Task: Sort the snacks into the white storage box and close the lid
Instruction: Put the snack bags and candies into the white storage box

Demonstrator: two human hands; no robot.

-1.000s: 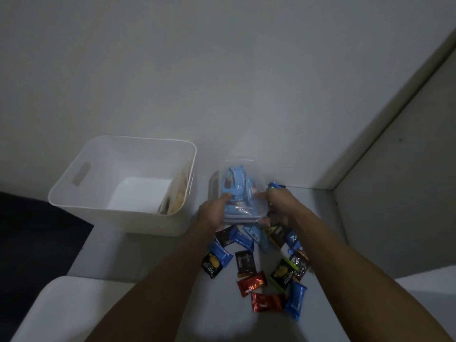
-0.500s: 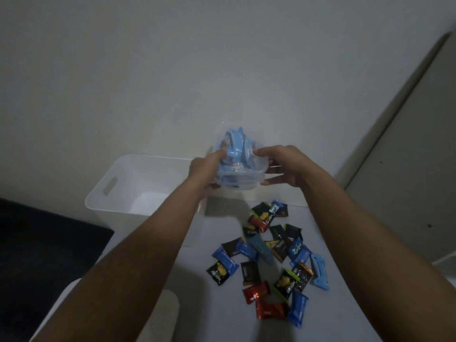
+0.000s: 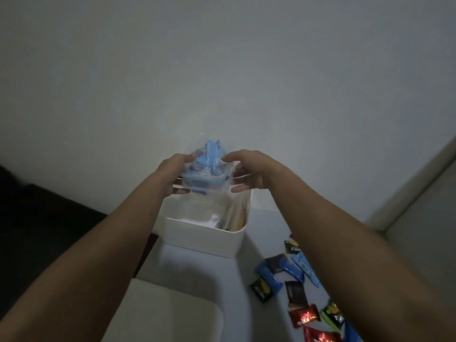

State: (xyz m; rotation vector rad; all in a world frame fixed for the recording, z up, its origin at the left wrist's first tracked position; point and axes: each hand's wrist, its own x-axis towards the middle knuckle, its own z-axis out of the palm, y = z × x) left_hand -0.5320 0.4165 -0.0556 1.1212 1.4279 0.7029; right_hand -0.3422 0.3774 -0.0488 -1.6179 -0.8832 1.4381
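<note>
Dim light, head view. Both hands hold a clear plastic container (image 3: 204, 178) at frame centre, directly above the open white storage box (image 3: 204, 239). Left hand (image 3: 175, 175) grips the container's left side, thumb over the top and fingers curled beneath; right hand (image 3: 249, 171) grips the right side the same way, thumb on top, fingertips showing under the rim. The container is packed with light blue snack packets (image 3: 209, 157), some standing above its rim. The box sits on the grey table (image 3: 197, 275) against the wall; inside it, flat items lean on the right wall, too blurred to identify. Loose wrapped snacks (image 3: 296, 287) in blue, black, red and green lie scattered at lower right, partly behind the right forearm. A white lid (image 3: 167, 314) lies at lower centre-left.
</note>
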